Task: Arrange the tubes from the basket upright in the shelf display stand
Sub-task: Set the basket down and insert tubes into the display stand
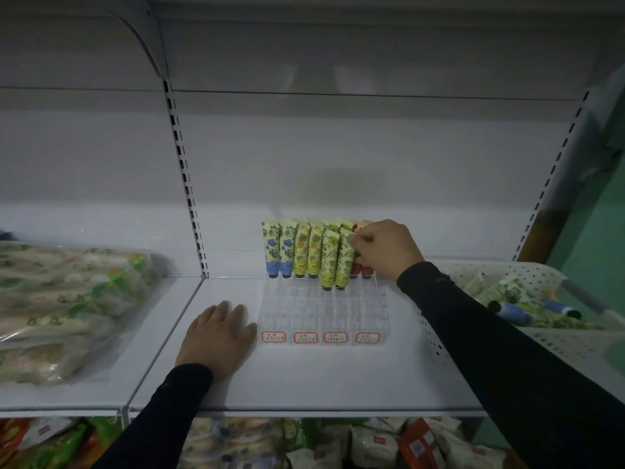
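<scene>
The right hand [384,248] has its grip closed on the crimped top edge of a pale green tube printed with green fruit [345,262], thumb and fingertips pinching it from the right. Held by that flat end, the tube hangs cap-down, which is how it must enter a cell; its dark cap already sits in a second-row compartment of the clear acrylic display stand with red-bordered labels along its front [321,319]. It stands just beside a matching green tube [329,260], touching it or nearly so.

Behind them, the back row holds two blue-flowered tubes [279,250], two yellow pineapple-print tubes [307,250], more green ones and some red tubes [360,268] half hidden by the hand. Each colour seems to keep to its own labelled column, and the front rows are unfilled.

The left hand [218,336] lies flat and open on the white metal shelf [304,377], fingers touching the stand's left edge, probably to steady the light stand during insertion.

To the right, the white perforated plastic basket [507,275] holds more tubes lying loose, so much of the task remains. Bagged snacks [61,299] lie on the neighbouring shelf.
</scene>
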Available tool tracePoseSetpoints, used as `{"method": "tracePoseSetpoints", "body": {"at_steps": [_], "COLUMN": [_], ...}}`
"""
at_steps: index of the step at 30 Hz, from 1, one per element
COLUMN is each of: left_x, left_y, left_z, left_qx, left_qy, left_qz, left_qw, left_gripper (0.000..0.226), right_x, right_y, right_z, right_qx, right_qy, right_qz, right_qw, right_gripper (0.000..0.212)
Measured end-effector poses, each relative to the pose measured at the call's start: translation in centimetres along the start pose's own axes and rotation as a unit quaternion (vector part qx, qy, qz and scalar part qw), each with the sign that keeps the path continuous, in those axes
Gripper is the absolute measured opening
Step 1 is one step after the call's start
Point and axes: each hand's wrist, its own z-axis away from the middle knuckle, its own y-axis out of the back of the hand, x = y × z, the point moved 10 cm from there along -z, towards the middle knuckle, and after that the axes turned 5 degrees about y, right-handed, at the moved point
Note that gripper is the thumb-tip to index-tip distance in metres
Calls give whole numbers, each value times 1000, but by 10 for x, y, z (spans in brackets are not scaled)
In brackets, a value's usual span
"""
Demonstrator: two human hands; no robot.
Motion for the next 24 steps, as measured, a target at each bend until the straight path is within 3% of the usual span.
{"method": "tracePoseSetpoints", "body": {"at_steps": [11,19,24], "left_x": [-3,-2,0], "left_y": [2,-2,5], "left_z": [0,0,2], "left_qx": [-4,-9,5], "left_qy": [24,6,9], "left_qz": [43,-10,4], "left_qw": [999,1000,1000], "left_gripper": [73,65,67], "right_x": [-9,-5,-4], "right_y": [0,0,1], "right_z": [-1,1,2], "right_qx": [-5,-8,-13], "right_qy": [-6,-10,-24], "right_qz": [23,4,2], "right_qw": [1000,1000,1000], "right_gripper": [42,43,53]}}
